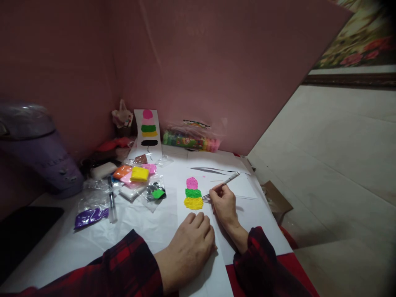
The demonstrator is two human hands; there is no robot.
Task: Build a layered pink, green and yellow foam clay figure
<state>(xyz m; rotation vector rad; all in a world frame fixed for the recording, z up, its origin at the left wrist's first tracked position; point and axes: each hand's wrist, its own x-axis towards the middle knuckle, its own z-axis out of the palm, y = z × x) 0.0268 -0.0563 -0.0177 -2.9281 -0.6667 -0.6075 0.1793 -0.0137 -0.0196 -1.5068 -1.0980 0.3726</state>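
I've got the right hand (pixel 223 205), fingers pinched on a fork (pixel 230 178), tines pointing left at the clay stack (pixel 193 193); contact unclear. Stack's just left of fingers on white paper (pixel 210 185), long axis near-far: ridged yellow, green, pink. Left hand (pixel 192 249) just nearside, fingers bent; can't tell its grip.

The clay shape (pixel 193 193) lies flat on white paper (pixel 182 175), pink on top, green in the middle, yellow at the bottom, all bumpy. The fork (pixel 231 178) slants, its prongs near the yellow part's right side.
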